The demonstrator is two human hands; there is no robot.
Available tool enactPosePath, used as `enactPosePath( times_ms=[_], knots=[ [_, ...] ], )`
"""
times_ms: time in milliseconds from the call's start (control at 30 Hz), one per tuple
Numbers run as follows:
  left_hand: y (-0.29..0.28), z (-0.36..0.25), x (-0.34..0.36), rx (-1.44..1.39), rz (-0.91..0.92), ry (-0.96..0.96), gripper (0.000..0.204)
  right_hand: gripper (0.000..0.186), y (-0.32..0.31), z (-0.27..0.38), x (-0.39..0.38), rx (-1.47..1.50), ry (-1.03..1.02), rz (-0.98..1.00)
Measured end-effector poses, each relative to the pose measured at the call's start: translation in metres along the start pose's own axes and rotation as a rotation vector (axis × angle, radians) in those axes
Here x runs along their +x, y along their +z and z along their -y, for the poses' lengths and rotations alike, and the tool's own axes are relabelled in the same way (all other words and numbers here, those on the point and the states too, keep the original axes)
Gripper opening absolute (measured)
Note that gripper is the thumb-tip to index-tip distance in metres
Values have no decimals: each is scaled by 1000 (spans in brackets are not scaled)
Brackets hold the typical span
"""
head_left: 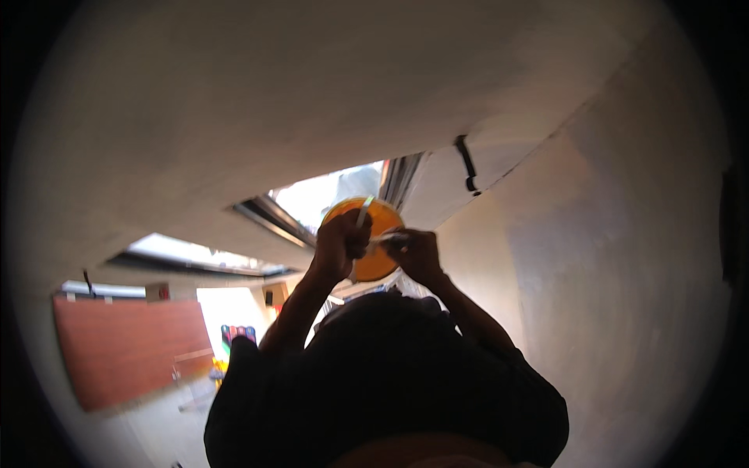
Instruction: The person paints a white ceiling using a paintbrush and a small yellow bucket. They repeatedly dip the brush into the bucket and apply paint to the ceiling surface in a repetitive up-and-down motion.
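Observation:
Both of my hands are raised in front of an orange round thing (380, 264), perhaps a bucket or bowl. My left hand (337, 243) is closed in a fist around a narrow pale strip (364, 210), which stands up past the fingers across the orange surface. Just to the right, my right hand (417, 255) pinches a small thin thing (384, 236), pale towards its left end, that points at the left fist. Dim light and blur hide what kind of thing either one is.
Behind the hands is a bright window opening (328, 191) with dark frames; another window (195, 251) lies further left. A black bracket-like piece (466, 164) is fixed near the corner line. A plain wall (616, 257) rises at right, and a reddish-brown panel (136, 347) stands at left.

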State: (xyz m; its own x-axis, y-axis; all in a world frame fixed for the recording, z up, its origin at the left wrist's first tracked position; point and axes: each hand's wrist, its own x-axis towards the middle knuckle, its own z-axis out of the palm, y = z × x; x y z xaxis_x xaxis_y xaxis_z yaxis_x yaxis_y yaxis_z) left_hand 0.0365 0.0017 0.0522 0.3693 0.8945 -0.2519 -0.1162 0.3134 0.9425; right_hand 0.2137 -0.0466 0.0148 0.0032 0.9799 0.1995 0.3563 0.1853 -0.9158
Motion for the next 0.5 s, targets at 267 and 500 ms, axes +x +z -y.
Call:
enactPosePath(
  times_ms=[267,500],
  knots=[
    [-15,20,11,351,-111,167,27,17,-14,-19,-2,91,59,70],
    [-27,11,4,-489,-5,-218,45,38,-168,32,-24,407,-205,-455]
  ],
)
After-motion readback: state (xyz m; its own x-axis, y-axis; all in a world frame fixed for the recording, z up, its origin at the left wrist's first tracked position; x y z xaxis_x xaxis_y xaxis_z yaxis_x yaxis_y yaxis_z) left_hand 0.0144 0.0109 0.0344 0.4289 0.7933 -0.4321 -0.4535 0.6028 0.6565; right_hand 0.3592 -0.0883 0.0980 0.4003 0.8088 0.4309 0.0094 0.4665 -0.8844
